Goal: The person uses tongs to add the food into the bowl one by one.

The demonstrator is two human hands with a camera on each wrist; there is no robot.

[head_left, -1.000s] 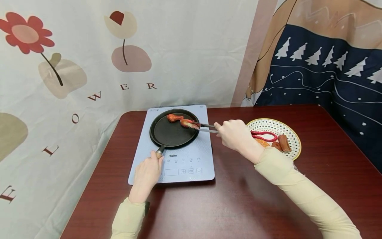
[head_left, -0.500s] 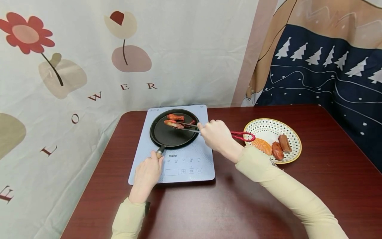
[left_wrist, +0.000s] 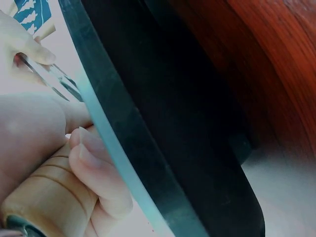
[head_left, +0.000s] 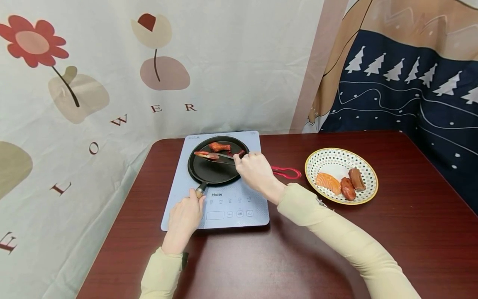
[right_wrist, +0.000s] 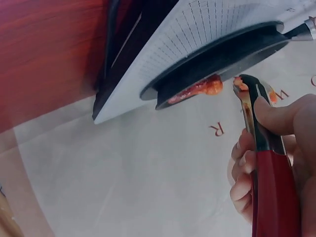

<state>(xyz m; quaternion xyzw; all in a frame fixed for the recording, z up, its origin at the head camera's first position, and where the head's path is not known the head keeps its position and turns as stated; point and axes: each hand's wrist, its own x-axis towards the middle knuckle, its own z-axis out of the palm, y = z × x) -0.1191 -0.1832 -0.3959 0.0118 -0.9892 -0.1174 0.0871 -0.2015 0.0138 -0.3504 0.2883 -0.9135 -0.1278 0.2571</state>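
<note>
My left hand (head_left: 184,216) grips the wooden handle (left_wrist: 52,197) of a round black frying pan (head_left: 213,170). In my right hand (head_left: 254,169) are metal tongs with red looped handles (head_left: 286,172), held over the pan. Their tips pinch a reddish-orange piece of food (head_left: 204,155) with a pale underside, near the pan's left side; I cannot tell its kind. A browned chicken drumstick (head_left: 219,147) lies at the back of the pan. A dark red piece (head_left: 240,153) shows at the right, partly hidden by my right hand. The right wrist view shows the tongs (right_wrist: 274,190) between thumb and fingers.
The pan stands on a pale blue induction cooktop (head_left: 257,199) on the dark red wooden table (head_left: 284,257). To the right, a dotted plate (head_left: 317,158) holds a salmon slice (head_left: 328,183) and two brown sausage-like pieces (head_left: 348,189). A patterned curtain (head_left: 239,66) hangs behind.
My right hand has moved left with the tongs, carrying the pinched food from the pan's right side to its left. The plate is now uncovered. My left hand stays on the handle.
</note>
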